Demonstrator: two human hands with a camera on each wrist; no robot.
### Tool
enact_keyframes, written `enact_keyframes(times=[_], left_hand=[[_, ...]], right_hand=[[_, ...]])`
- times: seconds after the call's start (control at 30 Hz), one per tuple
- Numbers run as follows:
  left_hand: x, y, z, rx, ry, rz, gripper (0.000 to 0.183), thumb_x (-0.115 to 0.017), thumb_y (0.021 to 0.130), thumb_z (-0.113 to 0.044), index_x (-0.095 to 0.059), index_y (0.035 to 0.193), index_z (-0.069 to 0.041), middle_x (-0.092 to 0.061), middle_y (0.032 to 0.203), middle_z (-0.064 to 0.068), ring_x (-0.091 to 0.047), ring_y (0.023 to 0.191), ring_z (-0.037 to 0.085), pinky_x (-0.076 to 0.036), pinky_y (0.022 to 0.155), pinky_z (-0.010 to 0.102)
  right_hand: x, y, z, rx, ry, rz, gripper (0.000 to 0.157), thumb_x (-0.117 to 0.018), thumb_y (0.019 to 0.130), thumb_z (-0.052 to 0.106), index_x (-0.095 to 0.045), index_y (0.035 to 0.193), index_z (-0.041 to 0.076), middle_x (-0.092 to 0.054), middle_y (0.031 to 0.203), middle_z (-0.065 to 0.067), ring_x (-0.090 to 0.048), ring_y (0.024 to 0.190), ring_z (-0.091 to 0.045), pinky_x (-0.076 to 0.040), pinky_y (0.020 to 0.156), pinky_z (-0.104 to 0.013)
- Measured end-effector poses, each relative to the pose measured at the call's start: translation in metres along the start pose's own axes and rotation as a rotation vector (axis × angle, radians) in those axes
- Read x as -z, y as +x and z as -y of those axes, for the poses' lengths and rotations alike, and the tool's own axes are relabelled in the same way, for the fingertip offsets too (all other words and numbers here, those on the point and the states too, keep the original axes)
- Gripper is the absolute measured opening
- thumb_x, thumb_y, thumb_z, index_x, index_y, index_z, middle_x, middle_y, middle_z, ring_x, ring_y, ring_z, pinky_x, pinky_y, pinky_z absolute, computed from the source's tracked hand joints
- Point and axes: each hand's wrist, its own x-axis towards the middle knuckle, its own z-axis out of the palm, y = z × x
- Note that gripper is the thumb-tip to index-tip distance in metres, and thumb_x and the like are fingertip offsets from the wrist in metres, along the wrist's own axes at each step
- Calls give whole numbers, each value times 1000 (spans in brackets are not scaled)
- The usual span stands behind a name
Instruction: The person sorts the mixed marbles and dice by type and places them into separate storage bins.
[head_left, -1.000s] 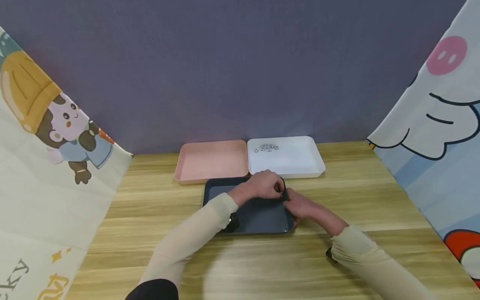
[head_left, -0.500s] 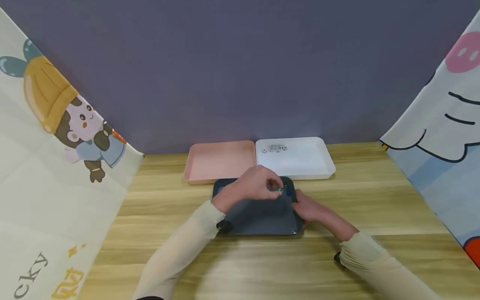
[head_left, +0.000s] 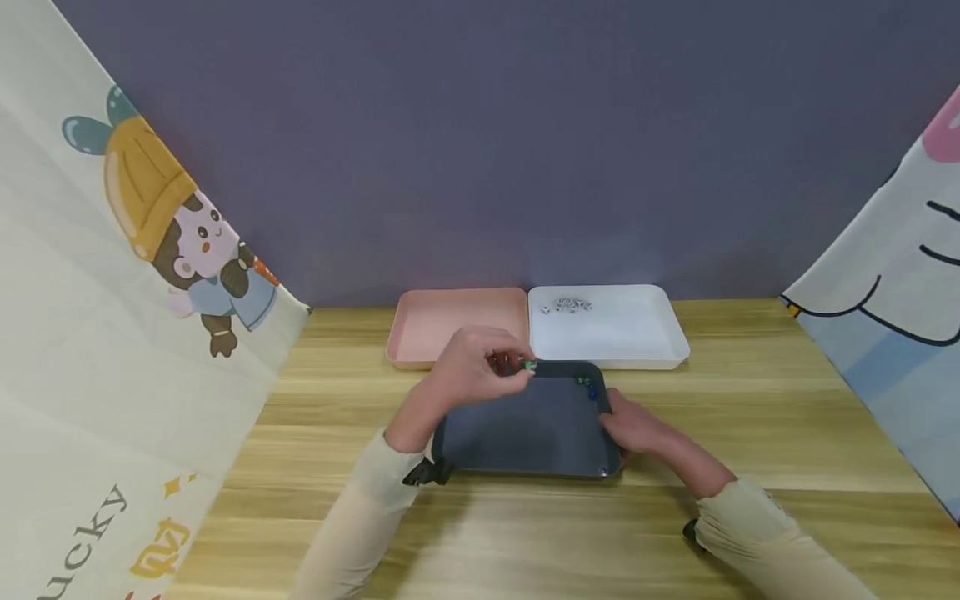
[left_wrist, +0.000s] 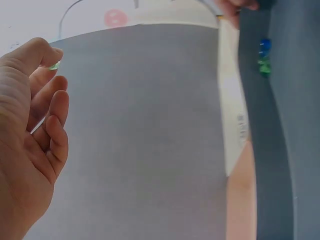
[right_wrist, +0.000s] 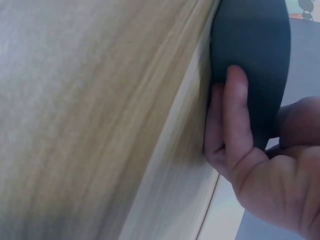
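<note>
Between the thumb and fingertips of my left hand [head_left: 480,367] is a small green glass marble [head_left: 530,366], held above the dark grey tray [head_left: 525,433]. The left wrist view shows only part of that marble [left_wrist: 55,65], the rest covered by the thumb and fingers. My right hand [head_left: 636,423] grips the tray's right wall; in the right wrist view, its fingers [right_wrist: 236,115] lie along the outside of the wall. Inside the tray's far right corner sit green marbles [head_left: 583,381] and a blue marble [head_left: 592,393].
Behind the dark tray stand a pink tray [head_left: 420,329] and, to its right, a white tray [head_left: 637,333] with several small white dice [head_left: 573,306]. All rest on a wooden table [head_left: 720,375]. A dark blue-grey wall [head_left: 480,150] rises behind.
My left hand has lifted from the tray's far right corner and moved left with the green marble, uncovering the marbles there. My right hand keeps its grip on the tray. The head view has shifted.
</note>
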Motion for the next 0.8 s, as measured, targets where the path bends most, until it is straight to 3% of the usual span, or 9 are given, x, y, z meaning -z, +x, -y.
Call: enact_keyframes(times=[0.23,0.5,0.8], left_hand=[[13,-8,-10,-24,-17,-118,12,-71,80,-7,-75,90,-14,-62,73,-9,-55,62,-1,-49,54,21],[24,-15,-20,-88,8,-186,9,-69,79,-8,-73,86,-12,-61,67,-6,-55,57,1,-47,53,18],[27,-19,-25,-110,44,-207,8,-67,83,-10,-74,87,-12,-37,52,-10,-28,48,-3,-31,48,20]], right_hand=[[-2,1,-3,0,-28,-48,40,-33,98,7,-30,135,-9,-55,97,-30,-63,54,-28,-53,45,-42],[-1,0,-4,-2,-35,-45,38,-34,98,7,-31,133,-9,-54,98,-27,-62,59,-27,-53,46,-42],[-1,1,-1,-8,-41,-28,39,-33,98,9,-32,133,-9,-54,100,-27,-63,62,-26,-54,48,-41]])
